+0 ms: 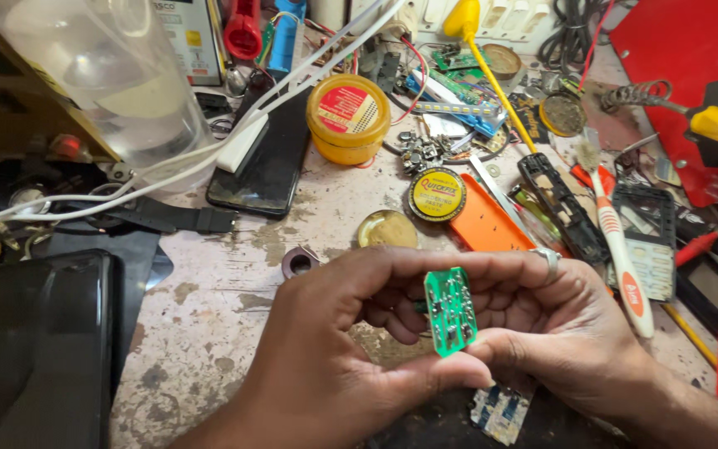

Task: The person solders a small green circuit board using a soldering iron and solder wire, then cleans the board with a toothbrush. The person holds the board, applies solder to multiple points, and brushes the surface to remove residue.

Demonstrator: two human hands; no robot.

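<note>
Both hands meet low in the middle of the head view, over a worn workbench. Between them stands a small green circuit board (450, 311), held upright with its solder side toward me. My left hand (334, 349) pinches its lower edge with the thumb and covers its top with the fingers. My right hand (567, 333), with a ring on one finger, holds the board's right side with thumb and fingertips. Under the hands lies a second small circuit board (500, 413), white and blue.
A black phone (39, 349) lies at front left, another phone (272, 162) further back. A yellow round tin (348, 118), a flat yellow-lidded tin (437, 194), an orange tool (484, 223), a toothbrush (621, 254), a clear plastic jar (110, 75) and white cables (209, 150) crowd the bench.
</note>
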